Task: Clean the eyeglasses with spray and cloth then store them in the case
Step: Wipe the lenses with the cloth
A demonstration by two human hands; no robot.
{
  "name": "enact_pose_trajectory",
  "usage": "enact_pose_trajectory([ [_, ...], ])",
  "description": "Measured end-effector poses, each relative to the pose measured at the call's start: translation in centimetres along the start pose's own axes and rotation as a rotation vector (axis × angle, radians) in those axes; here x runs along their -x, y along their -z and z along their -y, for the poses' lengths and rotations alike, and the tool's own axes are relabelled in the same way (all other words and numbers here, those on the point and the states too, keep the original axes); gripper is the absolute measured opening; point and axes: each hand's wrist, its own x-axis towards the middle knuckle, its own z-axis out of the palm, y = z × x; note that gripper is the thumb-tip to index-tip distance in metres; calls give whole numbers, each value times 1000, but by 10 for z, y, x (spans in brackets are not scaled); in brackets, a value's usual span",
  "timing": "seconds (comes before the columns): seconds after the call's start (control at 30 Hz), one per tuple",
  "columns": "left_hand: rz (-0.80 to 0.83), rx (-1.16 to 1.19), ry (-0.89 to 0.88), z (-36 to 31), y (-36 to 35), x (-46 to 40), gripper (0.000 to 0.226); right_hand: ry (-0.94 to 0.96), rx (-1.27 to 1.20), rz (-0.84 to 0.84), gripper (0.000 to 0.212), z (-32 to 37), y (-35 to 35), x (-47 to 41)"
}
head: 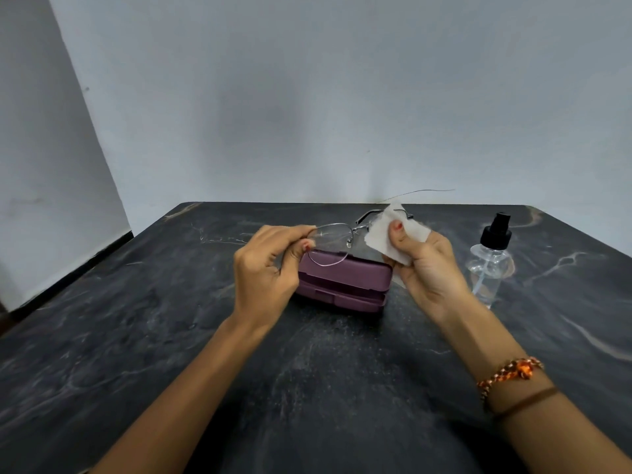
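Observation:
Thin metal-framed eyeglasses (333, 238) are held in the air above the closed purple case (345, 285). My left hand (270, 271) pinches the left lens rim between thumb and fingers. My right hand (427, 268) grips a white cloth (393, 234) folded over the right lens, thumb pressing on the front. That lens is hidden by the cloth. A clear spray bottle (489, 265) with a black pump top stands upright to the right of my right hand.
Everything sits on a dark marbled table (171, 336) against a pale wall. The table's far edge runs just behind the glasses. A thin wire curves along the wall behind the table.

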Motion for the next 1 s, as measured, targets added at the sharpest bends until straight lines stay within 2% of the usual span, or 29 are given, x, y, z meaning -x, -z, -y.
enact_pose_trajectory([
  [0.13,-30,82,160,-1,3,-4,19,4,113,55,14,11,4,1],
  [0.27,-31,148,266,-2,2,-5,26,-27,62,4,13,13,4,0],
  [0.43,-113,209,394,3,2,-5,24,-40,-42,3,17,7,-1,1],
  [0.6,-164,243,423,5,1,-6,29,-70,-154,-21,20,6,-2,1],
  [0.77,-298,305,489,11,4,-9,33,-77,-269,-95,18,8,-1,2],
  [1.0,-254,248,445,-1,-7,1,29,-197,-242,-29,23,-15,-21,12],
])
